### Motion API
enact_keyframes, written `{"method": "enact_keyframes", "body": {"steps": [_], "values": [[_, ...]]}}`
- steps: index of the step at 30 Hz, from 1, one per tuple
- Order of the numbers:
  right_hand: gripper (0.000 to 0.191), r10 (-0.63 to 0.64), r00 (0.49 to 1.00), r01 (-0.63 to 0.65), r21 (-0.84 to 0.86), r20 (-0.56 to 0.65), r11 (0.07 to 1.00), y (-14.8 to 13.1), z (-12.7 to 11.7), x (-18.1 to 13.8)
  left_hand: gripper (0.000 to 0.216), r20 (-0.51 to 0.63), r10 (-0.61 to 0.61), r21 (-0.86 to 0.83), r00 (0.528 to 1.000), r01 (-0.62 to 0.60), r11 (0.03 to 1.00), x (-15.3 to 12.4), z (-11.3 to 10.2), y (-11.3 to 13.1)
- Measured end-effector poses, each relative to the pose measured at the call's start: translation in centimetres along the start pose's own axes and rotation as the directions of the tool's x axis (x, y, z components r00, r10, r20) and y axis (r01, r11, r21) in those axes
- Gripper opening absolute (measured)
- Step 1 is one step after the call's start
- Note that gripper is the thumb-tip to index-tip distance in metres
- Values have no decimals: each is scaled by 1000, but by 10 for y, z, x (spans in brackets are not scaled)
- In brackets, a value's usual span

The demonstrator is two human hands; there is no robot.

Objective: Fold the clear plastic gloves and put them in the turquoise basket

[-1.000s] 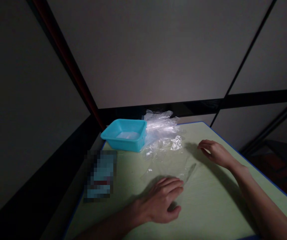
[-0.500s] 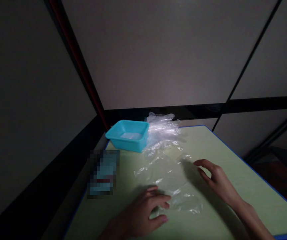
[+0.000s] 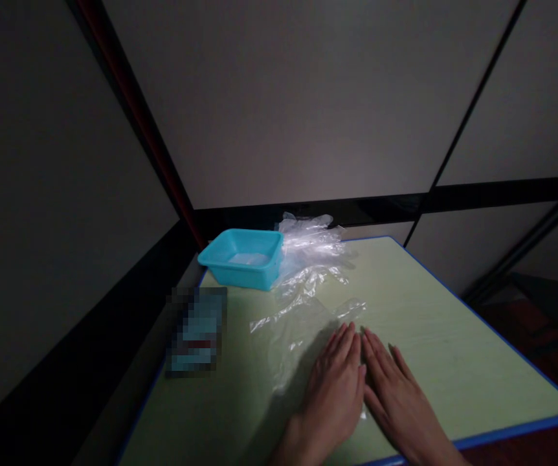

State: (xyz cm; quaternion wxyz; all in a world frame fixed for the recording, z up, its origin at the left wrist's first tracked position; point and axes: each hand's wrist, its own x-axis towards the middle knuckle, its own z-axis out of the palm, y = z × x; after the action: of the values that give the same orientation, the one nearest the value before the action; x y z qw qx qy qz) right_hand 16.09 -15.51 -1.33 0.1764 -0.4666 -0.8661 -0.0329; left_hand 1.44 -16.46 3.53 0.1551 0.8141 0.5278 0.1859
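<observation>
My left hand and my right hand lie flat side by side on the green table, fingers stretched out and touching along their inner edges. Both press on a thin clear plastic glove that spreads out ahead and to the left of the fingertips. Neither hand grips anything. A heap of more clear plastic gloves sits at the table's far edge.
A turquoise plastic tub stands at the far left corner, beside the heap. A blurred-out flat item lies at the left edge. The table has a blue rim; dark walls and frame bars surround it.
Both hands have come together at the table's near middle and flattened onto the glove. The glove has been drawn nearer and spread out.
</observation>
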Motion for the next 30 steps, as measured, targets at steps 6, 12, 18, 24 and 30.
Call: {"method": "enact_keyframes", "body": {"steps": [6,12,18,24,30], "values": [[72,-26,999,23,-123,-21,992,2,6,-5,52,62,29,143,998,-38,989,-2,13,-15],[78,-8,1000,5,-121,-27,993,0,1,-4,55,17,-10,280,1000,5,960,-27,1,-41],[78,2,1000,-4,-76,-26,997,-2,-1,-5,52,-24,-73,343,997,77,936,-53,-15,-69],[79,-9,998,7,-39,-56,999,0,3,-25,59,15,-59,319,998,52,946,-62,-20,-78],[78,-67,995,66,-5,-80,998,1,-5,-17,69,111,-21,264,994,-9,965,-64,-23,-79]]}}
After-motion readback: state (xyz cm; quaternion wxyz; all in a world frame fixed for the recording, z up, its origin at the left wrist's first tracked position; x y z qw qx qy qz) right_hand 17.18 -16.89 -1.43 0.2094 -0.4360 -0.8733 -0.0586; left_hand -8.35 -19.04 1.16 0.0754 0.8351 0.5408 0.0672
